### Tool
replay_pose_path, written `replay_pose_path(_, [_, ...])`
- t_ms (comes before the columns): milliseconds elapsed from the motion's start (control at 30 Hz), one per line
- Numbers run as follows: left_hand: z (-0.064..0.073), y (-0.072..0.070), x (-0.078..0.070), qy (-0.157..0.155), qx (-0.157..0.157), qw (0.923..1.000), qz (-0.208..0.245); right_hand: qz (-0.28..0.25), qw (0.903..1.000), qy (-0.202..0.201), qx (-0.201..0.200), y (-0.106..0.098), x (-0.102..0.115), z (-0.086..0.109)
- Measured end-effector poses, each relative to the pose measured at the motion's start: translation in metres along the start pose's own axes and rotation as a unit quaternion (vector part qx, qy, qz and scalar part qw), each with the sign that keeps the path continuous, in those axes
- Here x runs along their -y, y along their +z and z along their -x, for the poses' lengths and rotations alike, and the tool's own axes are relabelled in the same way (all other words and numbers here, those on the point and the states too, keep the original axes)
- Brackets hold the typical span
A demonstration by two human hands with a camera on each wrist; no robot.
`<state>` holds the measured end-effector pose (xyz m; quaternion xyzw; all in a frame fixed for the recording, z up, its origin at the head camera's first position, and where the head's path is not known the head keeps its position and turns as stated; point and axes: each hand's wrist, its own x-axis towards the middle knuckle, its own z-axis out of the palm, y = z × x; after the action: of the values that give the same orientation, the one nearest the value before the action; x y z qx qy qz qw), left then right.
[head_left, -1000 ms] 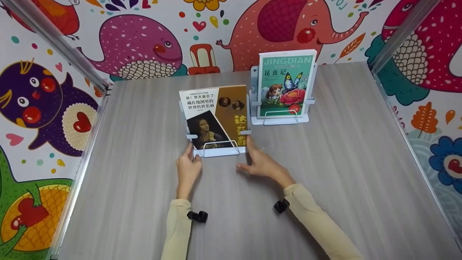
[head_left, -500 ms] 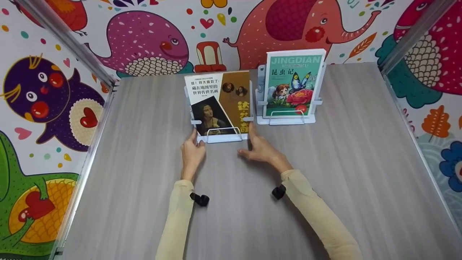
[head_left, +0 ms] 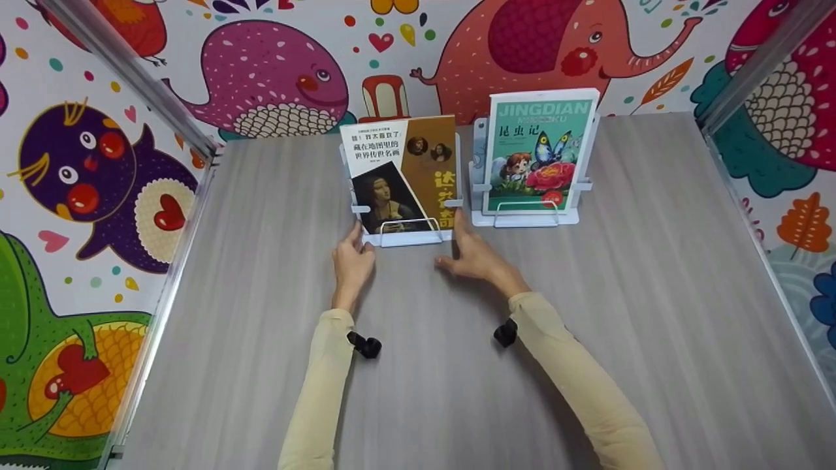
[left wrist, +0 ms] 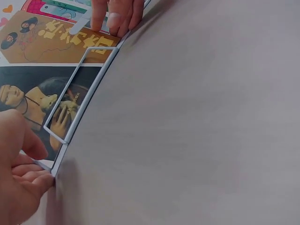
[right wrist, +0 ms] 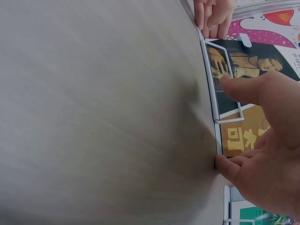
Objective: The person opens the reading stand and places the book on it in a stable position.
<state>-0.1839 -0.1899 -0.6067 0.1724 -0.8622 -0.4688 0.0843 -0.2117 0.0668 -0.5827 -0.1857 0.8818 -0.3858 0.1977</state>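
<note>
A book with a portrait and brown panel on its cover (head_left: pixel 424 156) leans upright on a white book stand (head_left: pixel 411 241), behind its wire front holder. At the stand's lower left corner, my left hand (head_left: pixel 353 264) touches the side and base with its fingers. My right hand (head_left: pixel 481 258) rests its fingers along the lower right side, thumb held apart. In the right wrist view, that thumb (right wrist: pixel 246 89) overlaps the book's cover. The left wrist view shows the left fingers (left wrist: pixel 40 180) right at the stand's corner. The stand's back is hidden.
Close to the right, a green-covered book (head_left: pixel 522 147) sits on a second white stand (head_left: pixel 480 220). Behind both rises a wall (head_left: pixel 418 39) printed with cartoon animals. Metal frame posts (head_left: pixel 124 72) edge the grey wood-grain table (head_left: pixel 418 365).
Both hands have slid the stand with the portrait book away from me toward the back wall, beside the other stand. The view has shifted slightly; the green book's stand stays put.
</note>
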Motion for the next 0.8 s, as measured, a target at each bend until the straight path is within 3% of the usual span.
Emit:
replay_pose_path(633, [-0.008,-0.003,0.009,0.009,0.013,0.9998,-0.013,-0.015,0.9997,-0.004,0.017,0.008,-0.005,-0.005])
replay_pose_path(800, [-0.001,-0.004,0.013,-0.001,0.022,0.9997,-0.013,-0.029,0.9994,-0.012,0.014,0.013,-0.011,0.0])
